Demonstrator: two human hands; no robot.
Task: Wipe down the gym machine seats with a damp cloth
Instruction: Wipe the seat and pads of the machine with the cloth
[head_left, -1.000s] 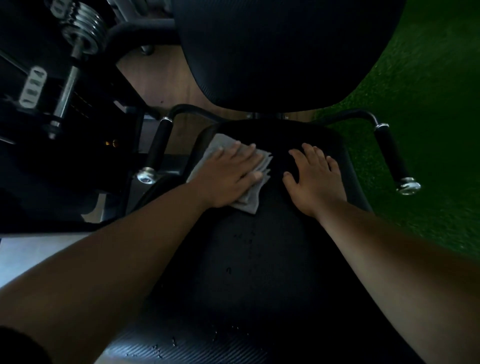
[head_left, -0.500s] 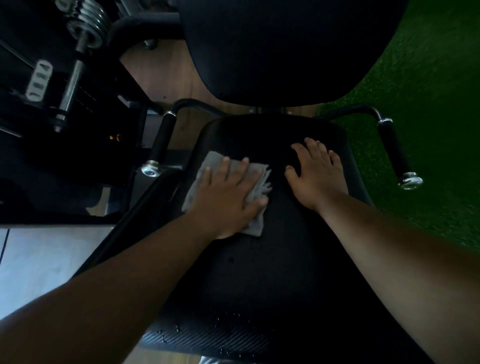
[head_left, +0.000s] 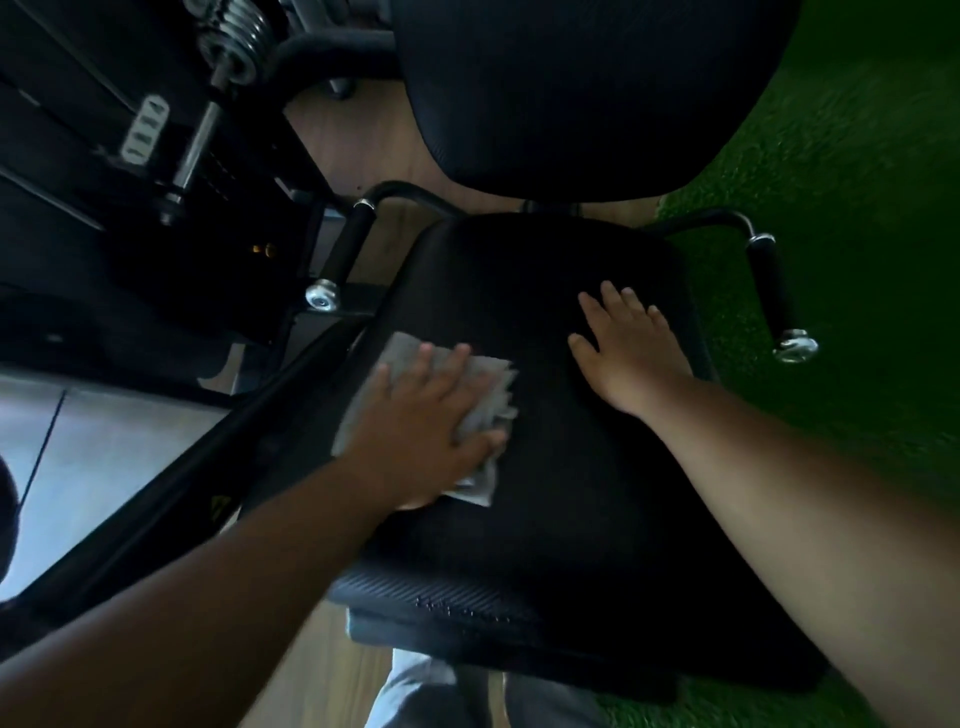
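- Fingers of the left hand lie flat and spread, pressing the cloth onto the seat.
- Cloth has slid back from the seat's far left corner toward the near left edge, so that strip looks wiped.
- Right hand stays flat, fingers relaxed, bracing near the right edge.
- Middle and right side seem still to do.

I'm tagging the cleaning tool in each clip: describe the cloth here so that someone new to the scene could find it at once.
Start at the wide black seat pad below the dark backrest. On its left half, the left hand presses flat on a crumpled grey cloth. It is the only pale, soft thing on the pad; the right hand rests bare beside it.
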